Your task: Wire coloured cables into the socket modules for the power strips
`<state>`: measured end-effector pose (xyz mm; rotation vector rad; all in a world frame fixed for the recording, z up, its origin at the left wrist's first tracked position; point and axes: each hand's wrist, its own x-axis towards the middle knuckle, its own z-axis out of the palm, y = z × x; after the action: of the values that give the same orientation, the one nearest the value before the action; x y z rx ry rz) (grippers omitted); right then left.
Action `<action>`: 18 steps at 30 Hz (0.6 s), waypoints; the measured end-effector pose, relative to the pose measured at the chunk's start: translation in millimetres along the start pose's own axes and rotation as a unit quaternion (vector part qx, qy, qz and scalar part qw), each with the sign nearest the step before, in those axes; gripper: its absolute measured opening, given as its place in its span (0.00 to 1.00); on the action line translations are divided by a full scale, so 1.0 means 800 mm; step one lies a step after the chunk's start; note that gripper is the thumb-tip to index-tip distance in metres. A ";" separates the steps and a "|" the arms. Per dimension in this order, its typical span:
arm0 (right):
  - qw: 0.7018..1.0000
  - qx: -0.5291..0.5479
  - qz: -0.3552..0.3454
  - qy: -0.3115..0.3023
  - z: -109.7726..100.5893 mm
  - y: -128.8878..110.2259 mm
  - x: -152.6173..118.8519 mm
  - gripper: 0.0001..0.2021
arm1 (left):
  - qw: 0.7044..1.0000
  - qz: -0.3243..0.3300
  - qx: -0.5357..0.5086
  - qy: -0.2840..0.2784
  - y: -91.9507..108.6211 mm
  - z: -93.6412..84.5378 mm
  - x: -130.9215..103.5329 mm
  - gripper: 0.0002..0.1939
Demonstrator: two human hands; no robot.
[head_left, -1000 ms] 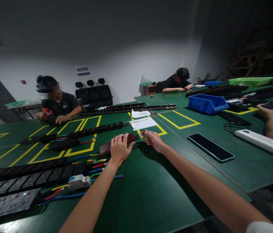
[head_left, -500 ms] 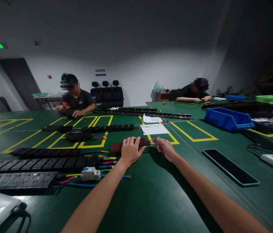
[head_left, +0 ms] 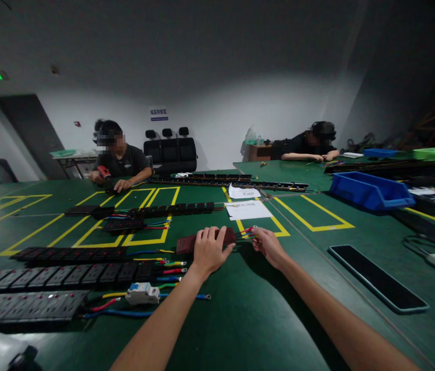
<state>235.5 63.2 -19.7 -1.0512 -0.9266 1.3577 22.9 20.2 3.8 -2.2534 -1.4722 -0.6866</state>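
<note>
A dark red socket strip lies on the green table, its right part under my left hand, whose fingers wrap over it. Short coloured wires come out of its right end. My right hand pinches the tips of these wires between thumb and fingers. To the left lie black socket strips with red, yellow, green and blue leads ending in metal lugs. A white breaker sits among those leads.
A phone lies at the right, with a blue bin behind it. White papers are beyond my hands. Across the table, one person holds a red tool; another person leans on the table at the back right.
The view has shifted slightly, so the near table things sit lower in the picture. Both hands keep their hold on the strip and its wires.
</note>
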 end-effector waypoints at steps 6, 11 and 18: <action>1.000 0.001 0.010 -0.007 -0.001 0.000 0.000 0.16 | 1.000 -0.007 -0.016 -0.011 -0.002 0.000 0.001 0.28; 1.000 0.010 0.012 -0.008 -0.005 -0.001 0.001 0.18 | 0.999 -0.015 -0.034 -0.016 0.000 0.001 0.003 0.28; 1.000 0.020 -0.002 0.014 -0.002 -0.005 -0.004 0.17 | 0.999 -0.014 -0.038 -0.018 0.003 0.002 0.002 0.28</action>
<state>238.4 59.7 -16.5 -1.0350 -0.8784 1.3498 26.3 21.4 3.2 -2.3162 -1.5221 -0.7264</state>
